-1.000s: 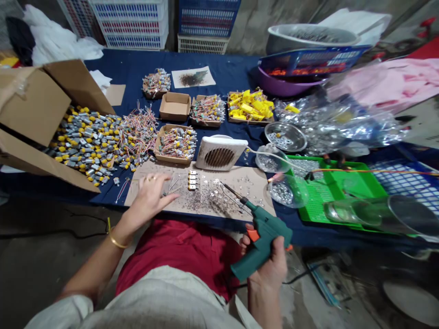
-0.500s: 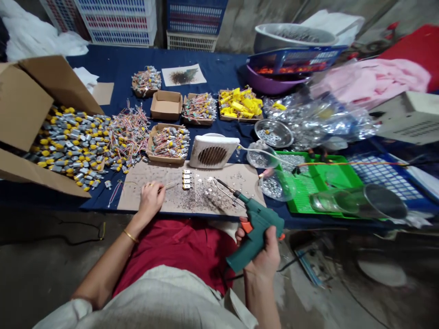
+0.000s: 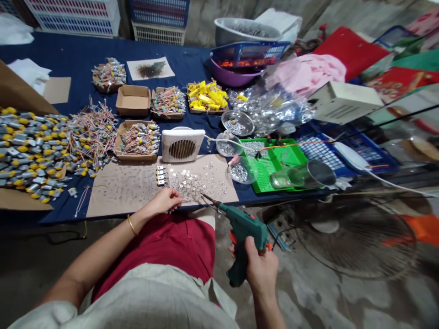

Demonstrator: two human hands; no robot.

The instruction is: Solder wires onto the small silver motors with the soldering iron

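Observation:
My right hand (image 3: 262,265) is wrapped round the grip of a green soldering gun (image 3: 245,224) with an orange trigger. The gun's dark tip points up and left, just over the front of a cardboard sheet (image 3: 116,183). My left hand (image 3: 166,200), a bracelet at its wrist, is at the sheet's front edge, fingers pinched together; whatever they hold is too small to make out. Just beyond it, a short row of small motors (image 3: 160,176) stands on the sheet. Small metal bits (image 3: 195,183) and dark specks lie scattered to the right of the row.
A white vented fan box (image 3: 183,145) stands behind the sheet. To the left are piled motors (image 3: 30,155) and wired parts (image 3: 92,132). Cardboard trays, one with yellow pieces (image 3: 207,96), stand behind. A green tray (image 3: 267,176) is right; a floor fan (image 3: 356,237) stands below.
My view has swung to the right. My left hand has moved right, past the row of motors, towards the gun. The soldering gun stays in my right hand, its tip now nearer the left hand.

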